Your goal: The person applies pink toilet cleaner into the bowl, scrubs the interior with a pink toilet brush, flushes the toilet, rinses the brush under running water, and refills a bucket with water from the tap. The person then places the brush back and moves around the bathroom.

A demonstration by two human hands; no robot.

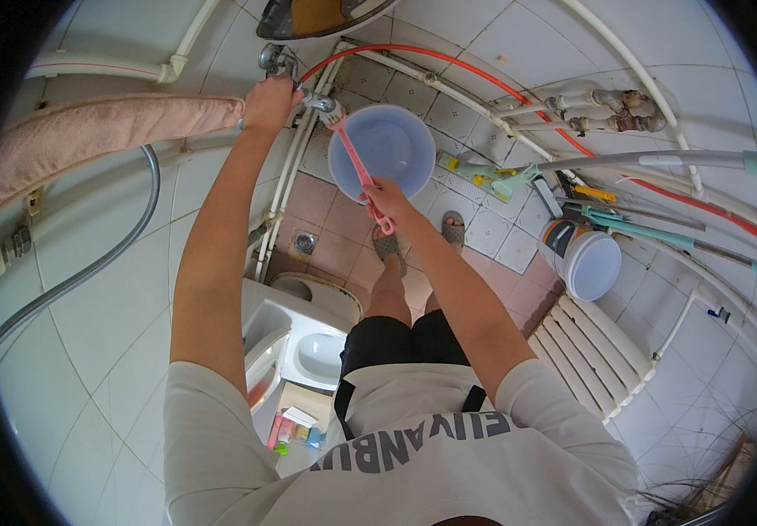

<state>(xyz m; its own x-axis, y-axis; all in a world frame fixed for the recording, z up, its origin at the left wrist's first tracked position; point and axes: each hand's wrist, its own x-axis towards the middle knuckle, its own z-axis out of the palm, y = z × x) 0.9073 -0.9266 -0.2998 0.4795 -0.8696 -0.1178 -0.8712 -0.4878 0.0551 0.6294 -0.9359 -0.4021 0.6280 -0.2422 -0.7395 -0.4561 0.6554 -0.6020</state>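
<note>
My left hand (269,102) is closed around the metal wall tap (281,60), hiding part of it. Its chrome spout (319,101) points out over the near-left rim of a pale blue plastic basin (423,141) on the floor. In my right hand (389,199) is a long-handled pink brush (354,152), gripped near the end of its handle. The brush's pale bristle head (333,116) is right below the spout, above the basin's edge. Whether water runs from the spout is hard to tell.
A red hose (447,58) curves along the wall pipes. Mop handles (648,160) and a white bucket (594,263) are at right, near a white radiator (592,355). A toilet (318,358) stands at lower left. A pink towel (122,135) hangs at left; a drain (304,242) is in the floor.
</note>
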